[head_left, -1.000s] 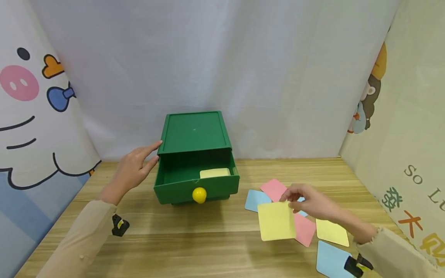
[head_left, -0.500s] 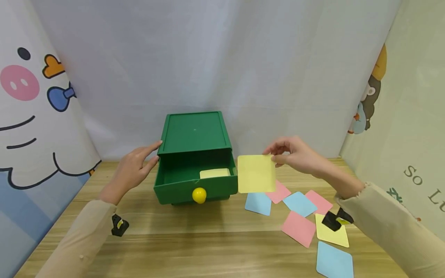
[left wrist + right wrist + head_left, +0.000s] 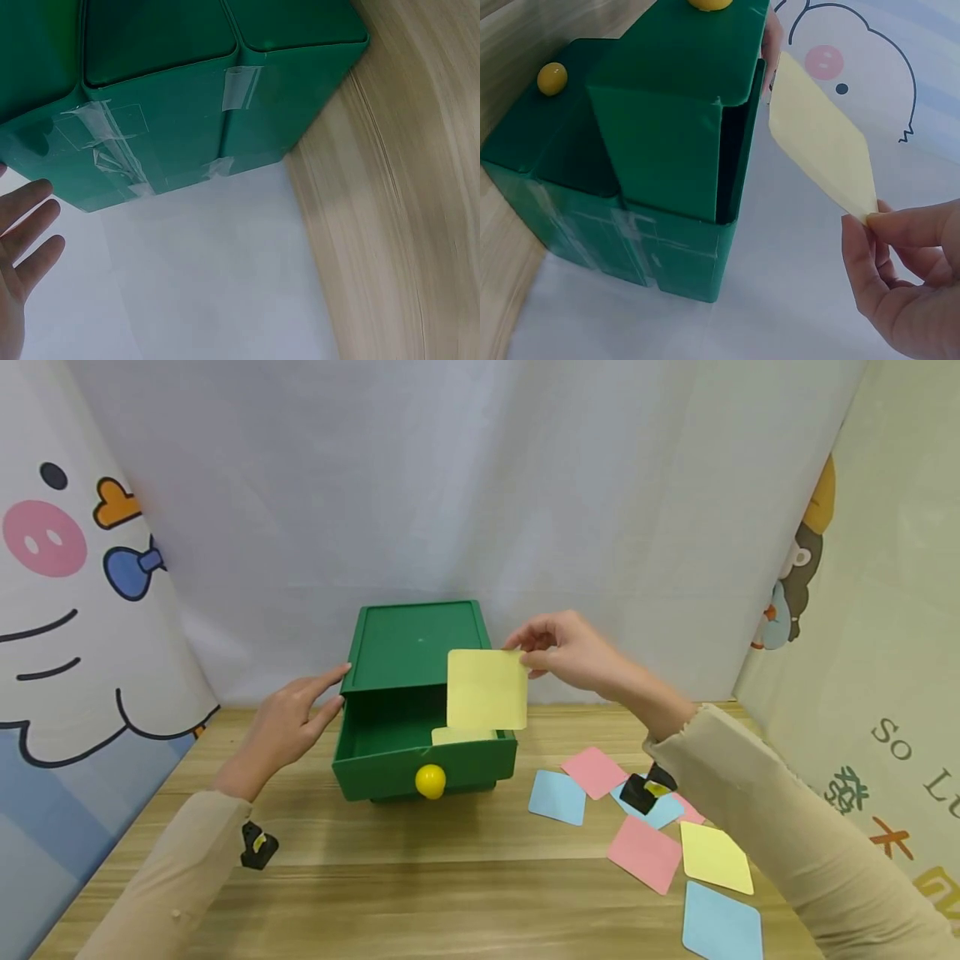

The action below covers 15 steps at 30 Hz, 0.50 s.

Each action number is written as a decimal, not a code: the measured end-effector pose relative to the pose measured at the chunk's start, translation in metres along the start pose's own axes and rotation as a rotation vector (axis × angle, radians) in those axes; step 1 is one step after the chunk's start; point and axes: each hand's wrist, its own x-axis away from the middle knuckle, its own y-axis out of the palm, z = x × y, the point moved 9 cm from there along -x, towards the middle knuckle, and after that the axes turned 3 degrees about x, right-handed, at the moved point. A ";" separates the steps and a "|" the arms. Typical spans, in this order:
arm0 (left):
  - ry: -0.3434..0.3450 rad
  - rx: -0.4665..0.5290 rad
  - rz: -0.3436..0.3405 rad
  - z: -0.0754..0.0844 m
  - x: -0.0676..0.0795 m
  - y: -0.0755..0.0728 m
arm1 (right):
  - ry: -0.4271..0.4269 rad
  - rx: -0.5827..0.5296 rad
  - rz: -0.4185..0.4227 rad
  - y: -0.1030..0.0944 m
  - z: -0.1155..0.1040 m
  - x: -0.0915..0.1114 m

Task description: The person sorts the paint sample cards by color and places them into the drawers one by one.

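A green drawer cabinet (image 3: 420, 643) stands against the back curtain with its top drawer (image 3: 390, 768) pulled out; a yellow ball knob (image 3: 431, 782) is on the drawer front. Inside, at the right, lies a pale yellow card (image 3: 462, 736). My right hand (image 3: 573, 652) pinches a square yellow card (image 3: 487, 689) by its upper right corner, above the drawer's right side. In the right wrist view this card (image 3: 821, 135) hangs clear of the cabinet, between thumb and fingers. My left hand (image 3: 281, 727) rests its fingertips at the cabinet's upper left edge, fingers extended.
On the table right of the cabinet lie blue cards (image 3: 557, 797), pink cards (image 3: 645, 853) and a yellow card (image 3: 716, 857). The right wrist view shows further drawers below with a yellow knob (image 3: 552, 79). Clear tape (image 3: 112, 146) joins the cabinet sections.
My right hand has lifted the yellow card from over the table cards and carried it up and left to above the open drawer. The left hand stays at the cabinet's edge.
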 end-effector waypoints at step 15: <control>-0.011 -0.014 -0.010 -0.001 -0.001 0.002 | 0.022 -0.046 -0.067 0.051 0.000 -0.038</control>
